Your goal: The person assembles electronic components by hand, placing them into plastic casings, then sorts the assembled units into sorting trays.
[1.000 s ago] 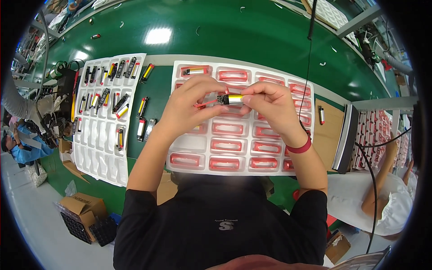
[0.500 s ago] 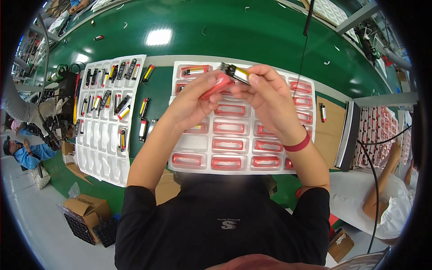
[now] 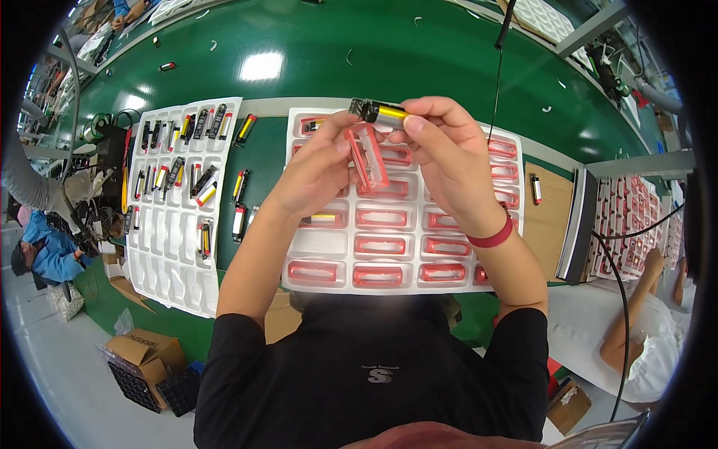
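My left hand (image 3: 315, 163) is closed around a red plastic casing (image 3: 367, 160), an open oblong frame tilted with its hollow showing. Between the thumb and fingers of my right hand (image 3: 451, 153) is a cylindrical battery unit (image 3: 386, 114), with a yellow band and a dark end piece. The unit lies roughly level just above the casing's upper end; I cannot tell whether they touch. Beneath both hands is a white moulded tray (image 3: 317, 244), whose pockets hold several red casings (image 3: 380, 245). A few of those casings have a yellow-banded unit (image 3: 323, 218) inside.
To the left, a second white tray (image 3: 173, 258) holds several battery units, with more lying on the green table (image 3: 321, 63) beside it. A brown board (image 3: 548, 213) with one unit (image 3: 535, 189) is at the right. A cable (image 3: 499, 82) hangs beyond my right hand.
My left hand has turned the red casing from slanting sideways to nearly upright, its hollow now showing. The battery unit has shifted slightly left and levelled out in my right hand.
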